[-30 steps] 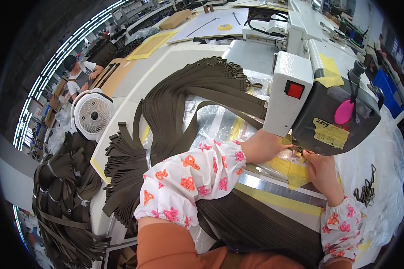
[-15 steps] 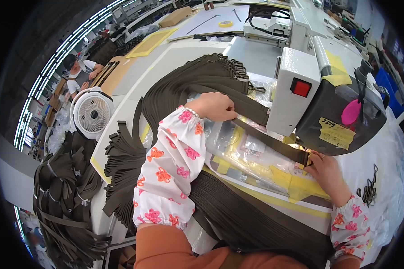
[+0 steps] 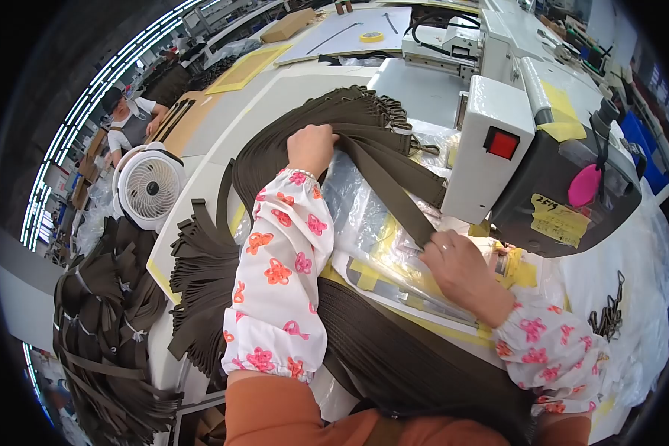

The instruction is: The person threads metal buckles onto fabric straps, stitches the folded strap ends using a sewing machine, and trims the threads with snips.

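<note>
A dark olive webbing strap (image 3: 385, 186) runs slantwise between my two hands. My left hand (image 3: 311, 152) is closed on its upper part, over the large fanned pile of like straps (image 3: 275, 141). Closed round the strap's lower end, my right hand (image 3: 459, 269) hides that end; it is in front of the white sewing machine head (image 3: 487, 149). Beneath the strap lies clear plastic sheeting (image 3: 372, 215) with yellow tape on it. Metal hooks (image 3: 394, 111) show at the far ends of the piled straps.
More strap bundles lie before me (image 3: 409, 349) and hang at the left (image 3: 108, 320). A white fan (image 3: 152, 186) stands at the table's left edge, with a seated person (image 3: 130, 123) beyond it. Loose metal hooks (image 3: 608, 312) lie on plastic at the right.
My right hand has moved left from beneath the machine head, bringing the strap's end along. My left hand has moved up and left onto the pile; the strap now slants more steeply.
</note>
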